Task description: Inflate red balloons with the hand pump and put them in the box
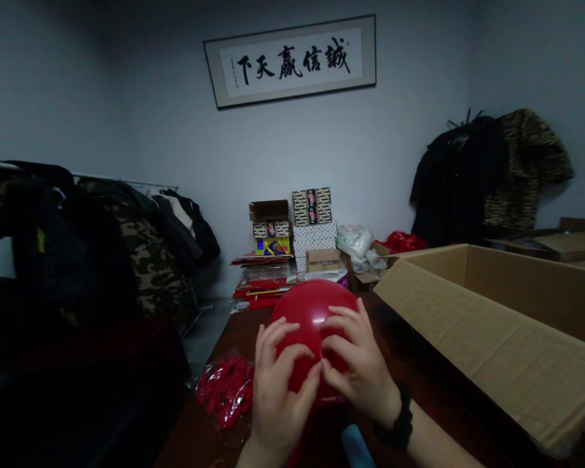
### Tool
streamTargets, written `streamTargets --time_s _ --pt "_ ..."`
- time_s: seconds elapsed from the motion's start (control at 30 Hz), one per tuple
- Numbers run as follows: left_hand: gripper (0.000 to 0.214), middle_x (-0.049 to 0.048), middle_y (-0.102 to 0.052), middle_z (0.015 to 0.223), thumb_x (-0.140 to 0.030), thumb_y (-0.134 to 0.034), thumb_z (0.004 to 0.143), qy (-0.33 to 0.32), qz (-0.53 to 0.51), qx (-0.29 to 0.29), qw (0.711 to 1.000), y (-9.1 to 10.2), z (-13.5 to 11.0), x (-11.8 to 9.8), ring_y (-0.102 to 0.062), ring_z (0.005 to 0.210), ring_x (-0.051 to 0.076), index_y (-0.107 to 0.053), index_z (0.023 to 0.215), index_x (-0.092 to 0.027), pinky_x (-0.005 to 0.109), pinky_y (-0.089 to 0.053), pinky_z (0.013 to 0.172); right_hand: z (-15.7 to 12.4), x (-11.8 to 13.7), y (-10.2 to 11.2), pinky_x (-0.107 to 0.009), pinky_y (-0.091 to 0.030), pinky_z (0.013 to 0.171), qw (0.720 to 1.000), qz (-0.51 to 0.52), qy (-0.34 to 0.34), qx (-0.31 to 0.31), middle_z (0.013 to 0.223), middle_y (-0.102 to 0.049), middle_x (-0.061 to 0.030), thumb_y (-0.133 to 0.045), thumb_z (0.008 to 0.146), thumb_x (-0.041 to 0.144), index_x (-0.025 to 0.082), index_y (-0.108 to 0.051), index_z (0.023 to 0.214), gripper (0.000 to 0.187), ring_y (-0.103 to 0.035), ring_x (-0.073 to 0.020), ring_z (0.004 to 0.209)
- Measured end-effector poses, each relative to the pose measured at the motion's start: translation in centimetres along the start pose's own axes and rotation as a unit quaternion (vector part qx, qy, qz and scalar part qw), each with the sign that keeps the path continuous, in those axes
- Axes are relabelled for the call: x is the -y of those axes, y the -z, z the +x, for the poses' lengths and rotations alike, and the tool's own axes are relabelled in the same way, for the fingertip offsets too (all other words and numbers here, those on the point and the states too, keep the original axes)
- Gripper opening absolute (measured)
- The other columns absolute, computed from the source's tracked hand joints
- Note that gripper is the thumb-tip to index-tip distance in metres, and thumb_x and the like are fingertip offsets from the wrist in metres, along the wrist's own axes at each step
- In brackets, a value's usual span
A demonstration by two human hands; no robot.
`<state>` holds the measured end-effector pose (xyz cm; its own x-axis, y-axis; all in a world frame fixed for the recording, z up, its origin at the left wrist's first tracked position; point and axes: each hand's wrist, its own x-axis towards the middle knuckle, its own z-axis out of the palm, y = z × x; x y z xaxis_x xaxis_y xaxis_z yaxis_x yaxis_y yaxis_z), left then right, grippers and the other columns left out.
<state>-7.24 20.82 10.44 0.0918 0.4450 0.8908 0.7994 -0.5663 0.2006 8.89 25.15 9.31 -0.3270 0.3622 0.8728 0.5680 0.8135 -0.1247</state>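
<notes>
- The open cardboard box (492,325) is the biggest thing nearby. It stands at 3 o'clock from the hands, with its near flap folded out over the table edge.
- A rack of dark and camouflage jackets (102,240) fills 9 to 10 o'clock. More coats (487,175) hang against the wall at 2 o'clock.
- A framed calligraphy scroll (292,62) hangs on the far wall at 12 o'clock. Below it is a stack of small patterned cartons (297,227).
- The dark wooden table (209,416) runs from the person towards 12 o'clock.
- The red balloon (312,312) is inflated and held above the table, straight ahead of the person. Both hands touch it, so neither is nearer. Its long axis appears to run from the wrists away towards 12 o'clock. The neck is hidden behind the hands.
- The left hand (277,390) cups the balloon's 7 o'clock side. Its fingers are bent and slightly spread, with the tips pressed on the skin and the thumb reaching in towards 6 o'clock.
- The right hand (361,370) covers the 4 o'clock side. Its fingers are curled close together, their tips dent the balloon's near face, and the thumb meets the left thumb.
- A clear bag of red pieces (227,387) lies on the table at 8 o'clock, just beside the left hand.
- A black wristband (397,416) circles the right wrist.
- A light blue object (358,448) shows at 6 o'clock. It is cut off by the frame and cannot be identified.
</notes>
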Motion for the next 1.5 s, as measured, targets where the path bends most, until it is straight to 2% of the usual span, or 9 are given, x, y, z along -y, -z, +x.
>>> streamTargets --time_s 0.13,0.33,0.47,0.77,0.93,1.07,1.2,1.4,1.5 --pt "0.009 0.006 -0.06 0.117 -0.018 -0.061 0.077 -0.029 0.048 0.054 0.997 0.2 0.1 -0.1 -0.044 0.121 0.029 -0.066 0.08 -0.026 0.064 -0.024 0.105 0.1 0.1 0.4 -0.06 -0.007 0.113 0.998 -0.042 0.035 0.008 0.106 -0.064 -0.0008 -0.058 0.074 0.02 0.026 -0.057 0.088 0.015 -0.047 -0.0237 0.118" --pt "0.01 0.0061 -0.061 0.12 -0.017 -0.061 0.077 0.018 0.033 0.071 0.997 -0.3 0.2 0.5 -0.044 0.121 0.029 -0.066 0.074 -0.024 0.062 -0.034 0.1 -0.2 0.0 0.1 -0.06 -0.007 0.114 0.996 -0.065 0.059 0.004 0.102 -0.067 0.0011 -0.058 0.08 0.022 0.027 -0.059 0.093 0.015 -0.05 -0.0216 0.115" --pt "0.011 0.0055 -0.057 0.127 -0.016 -0.06 0.076 0.068 0.0 0.096 0.993 -0.6 0.2 0.7 -0.038 0.126 0.029 -0.066 0.072 -0.024 0.061 -0.033 0.102 0.0 0.2 -0.1 -0.058 -0.007 0.114 0.996 -0.031 0.072 -0.048 0.095 -0.069 0.0031 -0.058 0.08 0.017 0.025 -0.061 0.088 0.011 -0.052 -0.0188 0.112" --pt "0.012 0.0067 -0.06 0.116 -0.011 -0.058 0.072 0.133 -0.101 0.111 0.98 -1.0 0.0 1.1 -0.048 0.116 0.026 -0.06 0.065 -0.021 0.048 -0.038 0.099 -0.3 0.2 0.0 -0.058 -0.001 0.114 0.996 -0.01 0.085 -0.011 0.097 -0.066 0.002 -0.058 0.081 0.016 0.025 -0.062 0.092 0.015 -0.048 -0.0192 0.114" --pt "0.013 0.007 -0.058 0.104 -0.008 -0.054 0.068 0.176 -0.14 0.076 0.971 -1.2 -0.4 1.1 -0.055 0.101 0.023 -0.053 0.062 -0.019 0.04 -0.045 0.089 -0.8 -0.7 -0.5 -0.058 -0.014 0.112 0.996 0.088 -0.007 -0.009 0.098 -0.063 -0.0002 -0.059 0.076 0.016 0.026 -0.058 0.085 0.014 -0.05 -0.0212 0.112" --pt "0.013 0.0063 -0.058 0.099 -0.008 -0.053 0.068 0.187 -0.146 0.062 0.97 -1.3 -0.7 1.4 -0.056 0.096 0.022 -0.052 0.062 -0.019 0.039 -0.045 0.087 -1.1 -1.4 -1.3 -0.056 -0.021 0.11 0.976 0.198 -0.087 -0.021 0.096 -0.062 0.0005 -0.058 0.074 0.016 0.027 -0.058 0.082 0.014 -0.053 -0.0206 0.111" --pt "0.009 0.0072 -0.058 0.102 -0.014 -0.055 0.073 0.164 -0.141 0.055 0.975 -1.6 -0.7 1.0 -0.055 0.1 0.024 -0.055 0.065 -0.019 0.039 -0.044 0.089 -1.2 -1.5 -1.4 -0.057 -0.016 0.111 0.977 0.199 -0.081 0.018 0.093 -0.063 0.0019 -0.06 0.072 0.016 0.028 -0.06 0.081 0.016 -0.053 -0.0204 0.109" --pt "0.007 0.0076 -0.058 0.108 -0.015 -0.057 0.076 0.128 -0.13 0.073 0.981 -1.6 -0.6 0.5 -0.051 0.109 0.024 -0.058 0.072 -0.021 0.04 -0.042 0.093 -1.1 -1.7 -1.2 -0.057 -0.019 0.11 0.978 0.194 -0.072 0.019 0.093 -0.063 0.0012 -0.062 0.072 0.016 0.029 -0.062 0.081 0.016 -0.052 -0.021 0.11" --pt "0.013 0.0077 -0.055 0.117 -0.014 -0.057 0.076 0.118 -0.147 0.098 0.977 -1.4 -0.8 0.6 -0.05 0.113 0.023 -0.061 0.085 -0.022 0.041 -0.041 0.096 -1.3 -2.0 -1.3 -0.058 -0.021 0.109 0.978 0.2 -0.064 0.016 0.093 -0.063 0.0015 -0.062 0.074 0.016 0.031 -0.064 0.083 0.018 -0.05 -0.0214 0.113"
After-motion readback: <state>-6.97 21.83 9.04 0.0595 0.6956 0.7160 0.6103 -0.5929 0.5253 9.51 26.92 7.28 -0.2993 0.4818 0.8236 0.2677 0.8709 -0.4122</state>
